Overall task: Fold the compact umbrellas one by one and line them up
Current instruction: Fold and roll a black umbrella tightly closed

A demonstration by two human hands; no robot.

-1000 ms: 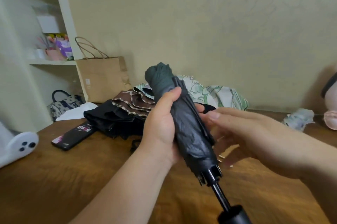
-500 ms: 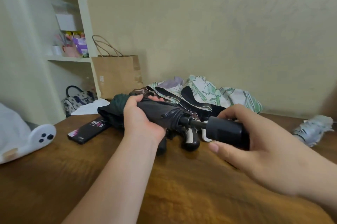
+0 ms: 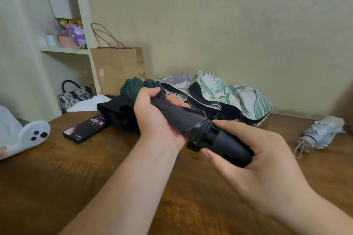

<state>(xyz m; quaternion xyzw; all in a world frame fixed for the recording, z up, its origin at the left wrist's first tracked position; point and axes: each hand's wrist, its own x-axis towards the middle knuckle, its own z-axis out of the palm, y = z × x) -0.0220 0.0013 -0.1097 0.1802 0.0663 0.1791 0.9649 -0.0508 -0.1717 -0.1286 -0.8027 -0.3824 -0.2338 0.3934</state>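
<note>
While the black umbrella point(image 3: 181, 118) hangs just above the table point(image 3: 76, 177), left hand point(image 3: 152, 122) wraps its rolled canopy and right hand point(image 3: 254, 164) curls round the handle point(image 3: 231, 148). Likely risks: the shaft isn't latched and springs back out, or the left grip eases and the pleats unroll. Floral umbrella point(image 3: 229, 91) behind lies unfolded; grey umbrella point(image 3: 321, 135) lies bundled far right. Paper bag point(image 3: 117, 70) stands at the wall, contents hidden. Handbag point(image 3: 76, 95) likewise. Shelf cup point(image 3: 65, 41) seems to hold pens.

A: Where's the phone point(image 3: 87, 128)?
B: On the surface point(image 3: 76, 177), left of the held umbrella point(image 3: 181, 118); the paper bag point(image 3: 116, 70) stands behind it.
A: Other umbrellas?
B: A heap of umbrellas point(image 3: 229, 93) behind the held one; a folded umbrella point(image 3: 321, 135) lies far right.
</note>
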